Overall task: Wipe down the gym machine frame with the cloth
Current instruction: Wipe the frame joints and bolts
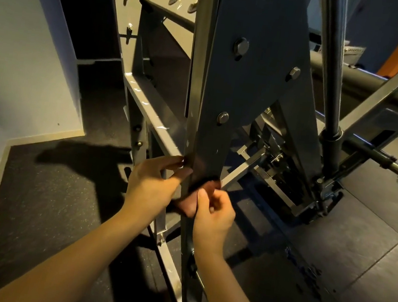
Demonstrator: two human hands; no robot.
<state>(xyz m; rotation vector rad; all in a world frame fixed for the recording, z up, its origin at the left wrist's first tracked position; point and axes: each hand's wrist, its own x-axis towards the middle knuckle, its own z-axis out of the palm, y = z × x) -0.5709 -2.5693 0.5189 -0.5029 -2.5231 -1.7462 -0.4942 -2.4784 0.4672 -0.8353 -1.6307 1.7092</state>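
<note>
A tall grey steel upright of the gym machine frame (226, 91) fills the middle of the view, with bolted gusset plates. A small dark red cloth (195, 201) is bunched against the lower part of this upright. My right hand (212, 212) grips the cloth with curled fingers and holds it against the metal. My left hand (155, 183) is on the upright's left edge, thumb and fingers curled round it just above the cloth. Part of the cloth is hidden behind both hands.
A slanted grey beam (151, 116) joins the upright from the left. Chrome guide rods (330, 66) and a barbell sleeve (374, 156) stand on the right. Dark rubber flooring (55, 195) lies below, with a pale wall (16, 50) close on the left.
</note>
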